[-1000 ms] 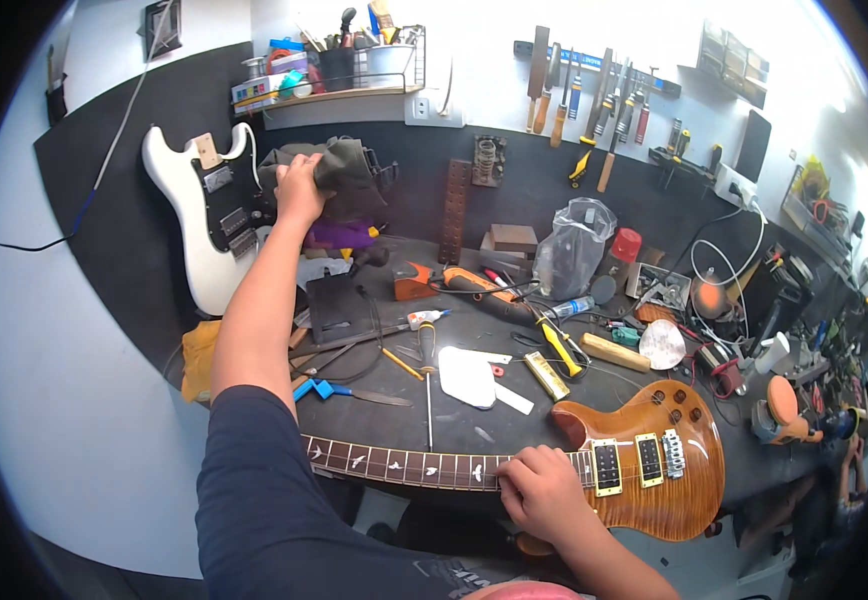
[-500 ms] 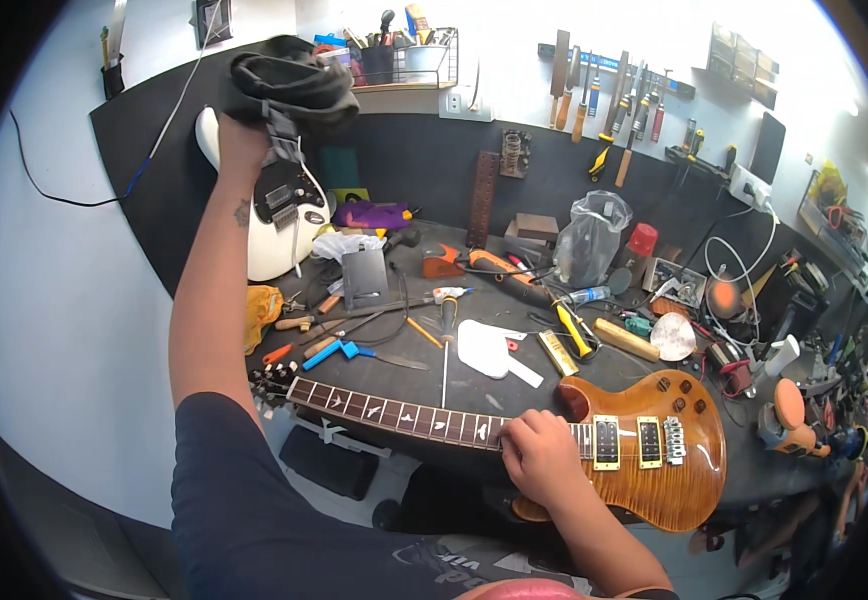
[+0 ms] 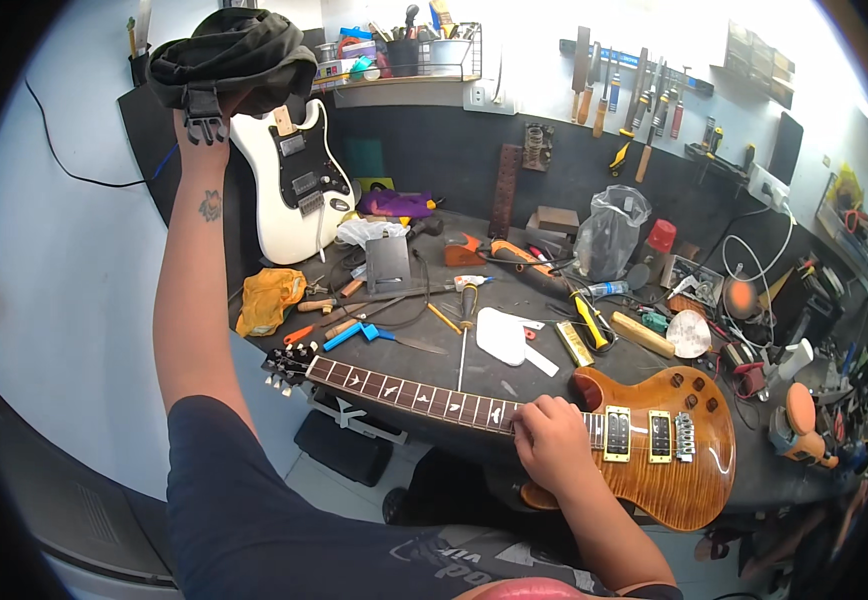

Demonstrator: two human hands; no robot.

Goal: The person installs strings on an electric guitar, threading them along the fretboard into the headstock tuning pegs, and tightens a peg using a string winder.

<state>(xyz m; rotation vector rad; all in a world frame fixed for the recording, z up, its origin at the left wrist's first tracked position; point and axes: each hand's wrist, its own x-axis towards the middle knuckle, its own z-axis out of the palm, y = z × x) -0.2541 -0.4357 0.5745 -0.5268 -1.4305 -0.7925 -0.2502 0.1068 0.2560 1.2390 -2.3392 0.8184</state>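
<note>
High at the far left, my left hand point(image 3: 199, 138) is raised, mostly covered by a bundled dark fabric strap or bag point(image 3: 239, 58) with a black plastic buckle. Its fingers are hidden behind the cloth, which appears held. My right hand point(image 3: 554, 438) rests over the neck of an amber electric guitar point(image 3: 689, 492), close to where the neck meets the body, with fingers curled around the fretboard. The guitar lies along the bench's near edge, headstock to the left. Behind my raised arm, a white electric guitar body point(image 3: 272, 205) leans on the dark wall panel.
On the dark bench lie a long screwdriver point(image 3: 468, 305), a white plastic piece point(image 3: 501, 336), a blue tool point(image 3: 344, 337), a yellow cloth point(image 3: 271, 300) and an orange power tool point(image 3: 526, 268). Several files point(image 3: 642, 90) hang on the wall. A sander point(image 3: 802, 432) stands at the right.
My left hand has moved left and slightly up with the dark fabric bundle, uncovering more of the white guitar. The view has shifted a little; my right hand stays on the amber guitar's neck.
</note>
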